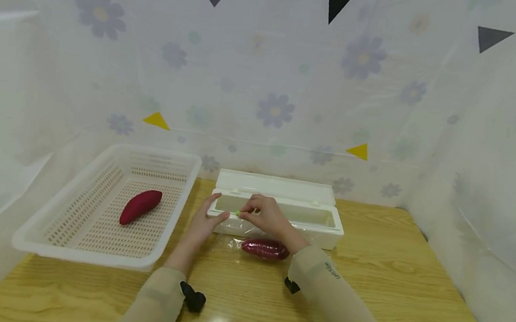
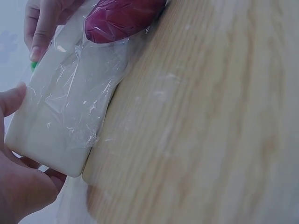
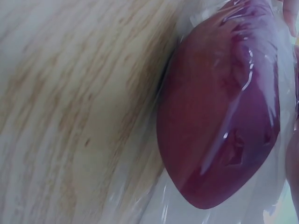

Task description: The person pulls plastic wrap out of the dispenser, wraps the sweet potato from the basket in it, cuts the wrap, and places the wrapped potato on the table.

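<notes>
A long white box [image 1: 325, 239] stands on the table with its lid [image 1: 274, 185] raised at the back. My left hand [image 1: 203, 224] grips the box's left end, thumb along the front edge and fingers round the side. At that front edge, my right hand [image 1: 272, 219] pinches a small green piece [image 2: 33, 66] between thumb and forefinger. Clear plastic film [image 2: 77, 98] hangs down the front of the box. Below the right wrist, a dark red sweet potato [image 3: 219, 116] lies on the table under the film, wrinkled and shiny with it.
To the left is a white perforated basket [image 1: 87, 256] holding another red sweet potato [image 1: 141, 207], unwrapped. The wooden table [image 1: 413, 303] ends at a flower-patterned curtain [image 1: 271, 146] behind the box, with pale sheets on both sides.
</notes>
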Tool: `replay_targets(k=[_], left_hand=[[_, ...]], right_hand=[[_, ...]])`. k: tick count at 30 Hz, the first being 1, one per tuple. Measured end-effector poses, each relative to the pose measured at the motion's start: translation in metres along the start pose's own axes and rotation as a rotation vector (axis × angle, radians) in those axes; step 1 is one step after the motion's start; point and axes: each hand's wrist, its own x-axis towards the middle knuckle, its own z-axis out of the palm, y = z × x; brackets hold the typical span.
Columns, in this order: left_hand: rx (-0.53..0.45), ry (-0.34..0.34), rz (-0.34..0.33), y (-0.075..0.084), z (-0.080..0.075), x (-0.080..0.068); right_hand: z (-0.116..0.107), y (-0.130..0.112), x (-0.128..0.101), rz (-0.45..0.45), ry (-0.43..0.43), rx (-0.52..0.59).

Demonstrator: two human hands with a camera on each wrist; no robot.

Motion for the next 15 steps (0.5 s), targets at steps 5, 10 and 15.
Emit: replay_targets(k=[5, 10, 15], left_hand=[[-0.012, 0.003, 0.005, 0.0, 0.004, 0.001], [-0.01, 0.003, 0.015, -0.001, 0.007, 0.001], [-0.003, 0.005, 0.018, -0.006, 0.002, 0.005]], right_hand=[[-0.002, 0.003, -0.003, -0.037, 0.007, -0.009], [-0.004, 0.01, -0.009, -0.051, 0.022, -0.015], [-0.014, 0.018, -0.019, -0.016, 0.035, -0.017]])
